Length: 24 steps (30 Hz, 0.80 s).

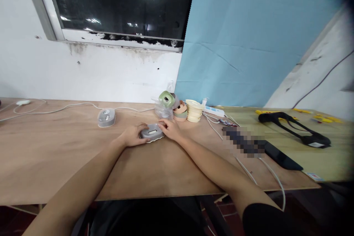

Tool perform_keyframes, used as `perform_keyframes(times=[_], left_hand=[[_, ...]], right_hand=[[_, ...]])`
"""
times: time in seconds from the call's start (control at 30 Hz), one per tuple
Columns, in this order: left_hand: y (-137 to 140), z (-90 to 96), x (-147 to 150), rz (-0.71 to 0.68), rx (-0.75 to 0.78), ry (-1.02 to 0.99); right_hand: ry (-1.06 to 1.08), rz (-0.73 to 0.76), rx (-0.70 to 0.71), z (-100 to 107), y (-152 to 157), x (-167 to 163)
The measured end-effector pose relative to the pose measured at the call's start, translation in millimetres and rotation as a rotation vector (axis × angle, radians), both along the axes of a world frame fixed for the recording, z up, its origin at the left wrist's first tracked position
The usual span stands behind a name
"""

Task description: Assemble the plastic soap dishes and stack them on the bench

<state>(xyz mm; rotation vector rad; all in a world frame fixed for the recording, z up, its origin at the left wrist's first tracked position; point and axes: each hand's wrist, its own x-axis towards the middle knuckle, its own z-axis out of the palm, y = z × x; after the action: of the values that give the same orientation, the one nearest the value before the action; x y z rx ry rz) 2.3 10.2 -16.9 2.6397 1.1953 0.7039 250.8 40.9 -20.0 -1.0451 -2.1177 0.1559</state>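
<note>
A small grey rounded box with a slotted top (152, 132) rests on the wooden table in front of me, with a pale wavy edge showing along its base. My left hand (133, 135) grips its left end, thumb at the near side and fingers over the far side. At the opposite end, my right hand (169, 129) has its fingers closed on the far right corner. A similar grey box (106, 117) stands apart, farther back to the left. Just behind my right hand is a pile of clear plastic pieces (164, 113) with a green slotted lid (166, 99) on top.
Peach and green rings (180, 112) and a cream stack (194, 110) stand at the back. A white power strip (214, 111) and cables lie right of them. Farther right are a dark flat device (282, 156) and a black strap-like frame (293, 129). The wall borders the table's back.
</note>
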Motion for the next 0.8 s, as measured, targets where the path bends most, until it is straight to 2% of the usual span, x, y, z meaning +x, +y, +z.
perform_keyframes(times=[0.17, 0.23, 0.47, 0.8], left_hand=[[-0.4, 0.8, -1.0, -0.046, -0.010, -0.033], [-2.0, 2.9, -1.1, -0.068, 0.002, -0.052], [-6.6, 9.6, -0.8, -0.012, 0.052, -0.144], [-7.5, 7.8, 3.3, -0.004, 0.024, -0.135]], right_hand=[[-0.096, 0.243, -0.082, 1.4, -7.5, 11.8], [-0.101, 0.278, -0.158, -3.0, -7.0, 12.9], [0.201, 0.179, -0.428, -15.5, -0.8, 2.3], [0.379, 0.087, -0.391, -13.5, 5.6, 1.1]])
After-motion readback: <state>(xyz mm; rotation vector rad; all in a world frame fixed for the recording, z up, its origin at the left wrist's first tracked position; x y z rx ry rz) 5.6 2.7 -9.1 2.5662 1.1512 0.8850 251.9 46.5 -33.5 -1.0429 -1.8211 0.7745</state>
